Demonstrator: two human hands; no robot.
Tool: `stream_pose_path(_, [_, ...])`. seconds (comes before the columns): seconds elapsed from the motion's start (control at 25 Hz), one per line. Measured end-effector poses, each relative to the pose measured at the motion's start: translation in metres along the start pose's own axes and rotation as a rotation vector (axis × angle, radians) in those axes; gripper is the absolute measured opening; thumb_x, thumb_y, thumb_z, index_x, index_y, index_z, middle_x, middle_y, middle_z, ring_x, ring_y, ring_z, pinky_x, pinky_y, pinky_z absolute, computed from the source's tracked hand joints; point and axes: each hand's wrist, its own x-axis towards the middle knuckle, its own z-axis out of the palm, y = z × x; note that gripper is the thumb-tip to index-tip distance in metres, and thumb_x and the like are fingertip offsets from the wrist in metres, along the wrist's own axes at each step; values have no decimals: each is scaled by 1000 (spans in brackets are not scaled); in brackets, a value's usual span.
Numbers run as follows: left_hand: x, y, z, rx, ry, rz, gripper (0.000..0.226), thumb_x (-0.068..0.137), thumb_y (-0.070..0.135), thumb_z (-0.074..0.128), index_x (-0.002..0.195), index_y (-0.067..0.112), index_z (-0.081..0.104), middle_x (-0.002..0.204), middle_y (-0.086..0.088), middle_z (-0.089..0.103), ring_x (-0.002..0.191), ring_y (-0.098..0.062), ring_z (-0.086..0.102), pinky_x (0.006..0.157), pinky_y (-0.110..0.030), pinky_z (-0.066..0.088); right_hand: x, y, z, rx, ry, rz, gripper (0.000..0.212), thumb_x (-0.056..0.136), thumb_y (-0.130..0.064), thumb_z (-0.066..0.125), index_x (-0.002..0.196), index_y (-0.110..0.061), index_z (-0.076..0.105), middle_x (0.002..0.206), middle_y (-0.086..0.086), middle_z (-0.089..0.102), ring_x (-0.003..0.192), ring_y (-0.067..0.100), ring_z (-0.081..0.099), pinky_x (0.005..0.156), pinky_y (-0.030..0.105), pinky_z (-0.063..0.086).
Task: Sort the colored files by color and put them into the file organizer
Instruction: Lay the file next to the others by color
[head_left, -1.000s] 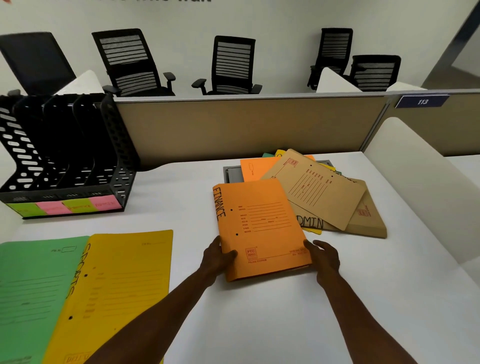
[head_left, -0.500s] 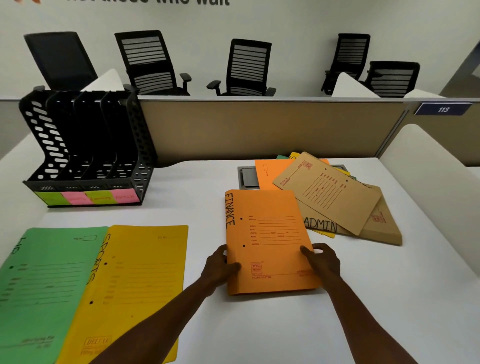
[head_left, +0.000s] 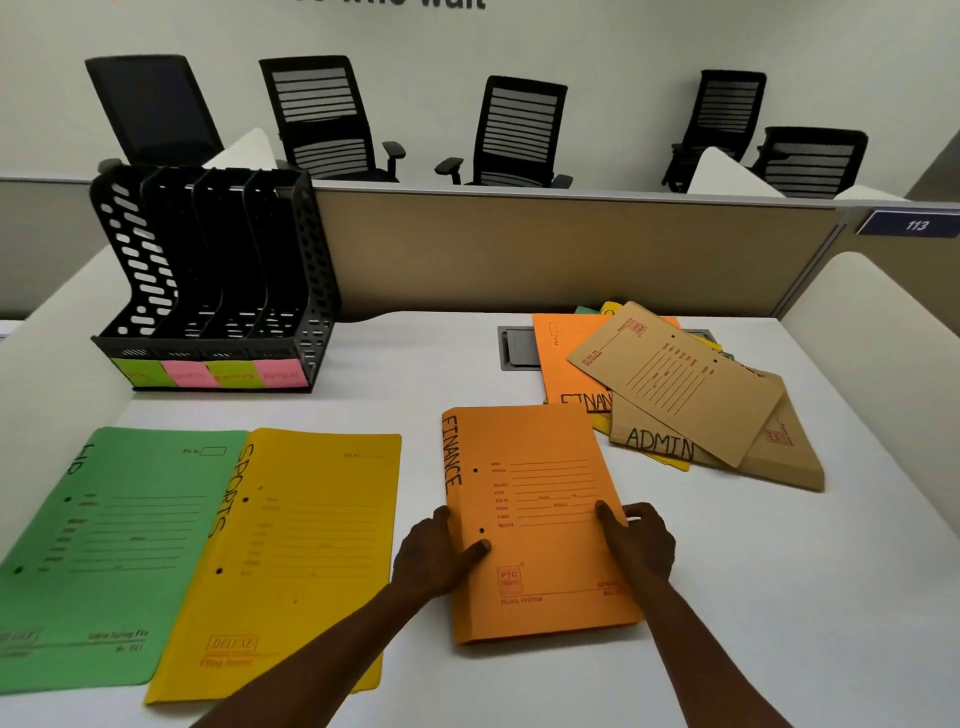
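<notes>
**Orange file laid out beside the sorted ones**

We held the orange file (head_left: 535, 519) by both long edges, flat on the desk (head_left: 779, 597). Our left hand (head_left: 434, 558) gripped the spine side, thumb curled over the cover near the lower punch hole, the other fingers hidden under or behind the edge. Our right hand (head_left: 641, 543) gripped the opposite edge, index finger lying on the cover and the rest wrapped round the side. A 2-handed hold of this kind suited a thick, floppy folder: it kept the cover shut and the file square while we placed it.

The file lay just right of the yellow file (head_left: 291, 561), apart from it, and the yellow one overlapped the green file (head_left: 104, 545). We judged this to be a row of 1 color each, set out so that matching files could be stacked before loading.

The pile (head_left: 675, 395) at the back right was unsorted, with another orange file, brown ones and a yellow edge showing. The organizer (head_left: 218, 291) stood at the back left, its 4 slots holding nothing we could see, with colored labels along its front. So we judged that sorting was in hand and filing had not begun.
</notes>
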Motion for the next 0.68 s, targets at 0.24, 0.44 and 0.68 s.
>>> stream_pose_path(0.24, [-16, -22, -6, 97, 69, 8, 78, 78, 75, 56, 132, 19, 46, 125, -3, 53, 113, -17, 55, 88, -29, 48, -30, 6, 13, -45, 26, -61, 38, 89, -45, 68, 103, -11, 59, 100, 12, 69, 86, 28, 63, 84, 44, 55])
stream_pose_path(0.44, [-27, -32, -9, 262, 139, 54, 72, 77, 74, 56, 123, 19, 53, 136, -6, 40, 128, -22, 35, 102, -33, 39, -55, 16, 21, -85, 8, -156, 48, 90, -41, 67, 127, -10, 59, 117, 15, 69, 104, 36, 66, 92, 48, 52])
stream_pose_path(0.68, [-37, -52, -7, 216, 89, 95, 98, 88, 64, 51, 156, 15, 1, 163, -7, -18, 150, -29, -16, 123, -44, -1, -73, 19, 29, -132, 0, -222, 48, 88, -42, 69, 123, -10, 62, 118, 13, 65, 104, 30, 63, 90, 43, 52])
